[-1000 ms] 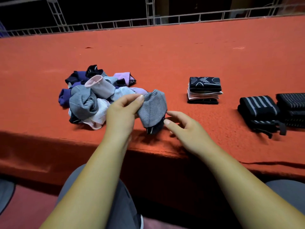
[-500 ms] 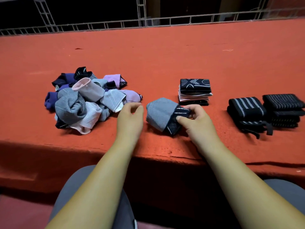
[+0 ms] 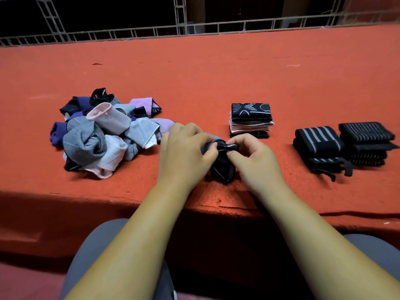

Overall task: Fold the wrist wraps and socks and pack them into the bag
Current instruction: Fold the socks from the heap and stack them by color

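A grey and dark navy sock (image 3: 223, 167) hangs between my two hands just above the red table's front edge. My left hand (image 3: 186, 154) pinches its cuff from the left, and my right hand (image 3: 253, 156) pinches it from the right. Most of the grey part is hidden behind my left hand. A loose pile of unfolded socks (image 3: 101, 135), grey, pink, lilac and purple, lies to the left. A small stack of folded socks (image 3: 251, 120) stands just beyond my right hand. Folded black striped wrist wraps (image 3: 318, 146) and a second stack of wrist wraps (image 3: 368, 144) sit at the right.
The red cloth-covered table (image 3: 205, 79) stretches far back to a metal truss rail (image 3: 194, 29). Its front edge drops off right under my hands. My grey-trousered knees (image 3: 104, 245) are below the edge. No bag is in view.
My left hand let the sock go and then took it again. Both hands now pinch its cuff, and the sock has turned so its dark part hangs down.
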